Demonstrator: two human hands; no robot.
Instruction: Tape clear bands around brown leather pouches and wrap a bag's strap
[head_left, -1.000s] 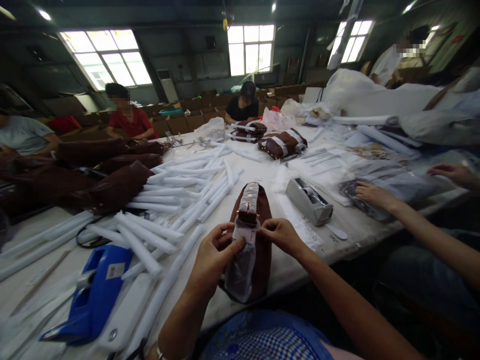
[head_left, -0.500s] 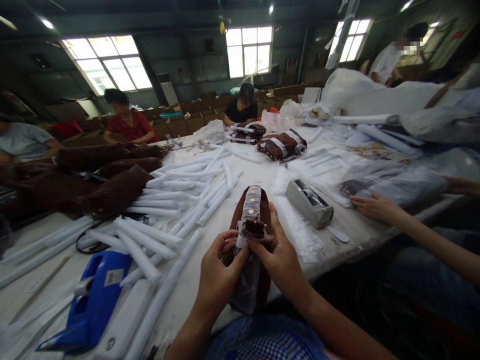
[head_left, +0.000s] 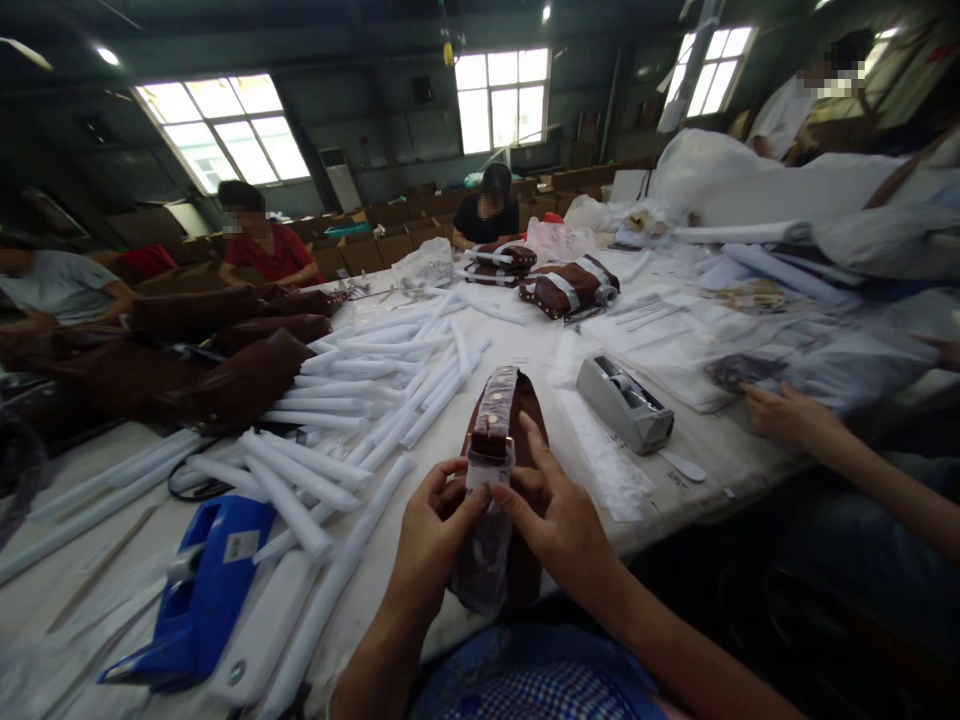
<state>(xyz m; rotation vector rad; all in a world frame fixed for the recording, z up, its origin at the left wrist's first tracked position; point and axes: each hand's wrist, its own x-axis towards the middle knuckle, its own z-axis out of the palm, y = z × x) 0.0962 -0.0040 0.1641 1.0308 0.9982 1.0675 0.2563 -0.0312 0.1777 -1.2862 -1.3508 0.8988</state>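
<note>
In front of me on the table stands a brown leather bag (head_left: pixel 529 400). Its strap (head_left: pixel 493 405) with a buckle is wrapped in thin translucent film, and white wrapping shows just below the buckle. My left hand (head_left: pixel 429 525) pinches the wrapped strap from the left, thumb on top near the white piece. From the right, my right hand (head_left: pixel 559 520) presses its thumb on the same wrapping, its index finger extended along the bag's side. Both thumbs nearly meet over the strap. The undersides of the fingers are partly hidden.
Rolled white paper tubes (head_left: pixel 337 400) lie left of the bag. A blue tape dispenser (head_left: pixel 199 590) sits at the lower left, a grey tape dispenser (head_left: pixel 624 402) to the right. Brown bags (head_left: pixel 225 375) pile up at the left. A co-worker's hand (head_left: pixel 795 420) handles a plastic-covered item on the right.
The bag's strap has tilted slightly left, with the buckle lower and more white wrapping showing under my thumbs. The co-worker's hand has shifted right. The view has turned slightly.
</note>
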